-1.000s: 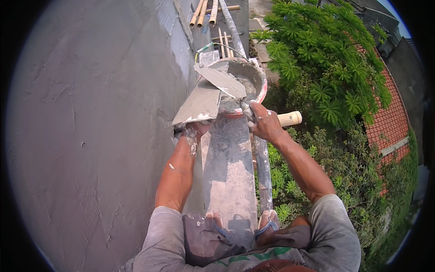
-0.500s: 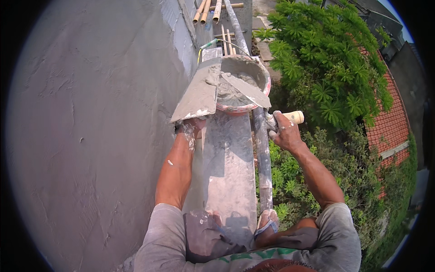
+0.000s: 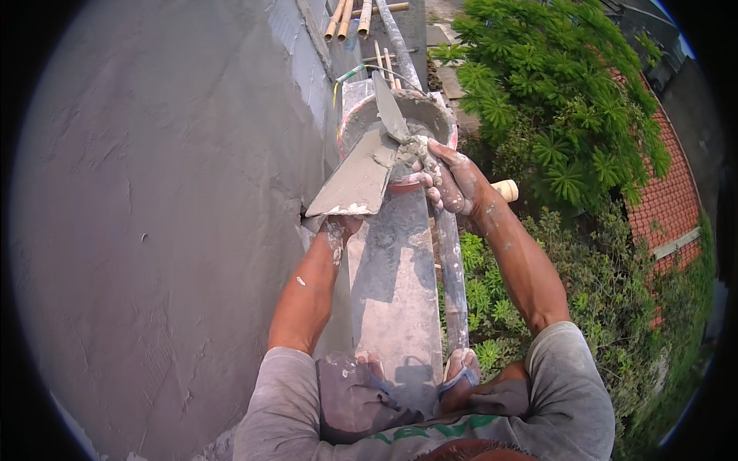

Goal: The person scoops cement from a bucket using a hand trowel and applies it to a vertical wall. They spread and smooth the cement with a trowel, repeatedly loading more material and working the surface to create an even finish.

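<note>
My left hand (image 3: 343, 223) is under a flat, mortar-smeared plastering hawk (image 3: 355, 178) and grips it from below, its fingers mostly hidden. My right hand (image 3: 452, 178) is closed around the handle of a pointed trowel (image 3: 391, 112). The trowel's blade points up and away, crossing the hawk's far right corner, with wet mortar clumped near its neck. Behind both tools, a round bucket (image 3: 443, 115) of grey mortar rests on the plank (image 3: 393, 307). The hawk hides part of the bucket's near left side.
Freshly rendered grey wall (image 3: 169, 192) fills the left side. A long pole (image 3: 452, 284) runs along the plank's right edge, beside a cut bamboo end (image 3: 506, 190). Beyond it is a drop with trees (image 3: 561, 100) and a tiled roof (image 3: 670, 184). Bamboo poles (image 3: 346, 19) lie ahead.
My right hand has swung the trowel left and inward from the bucket's right side, its blade turning upward beside the hawk. The hawk has shifted slightly right and nearer, uncovering the bucket's left rim.
</note>
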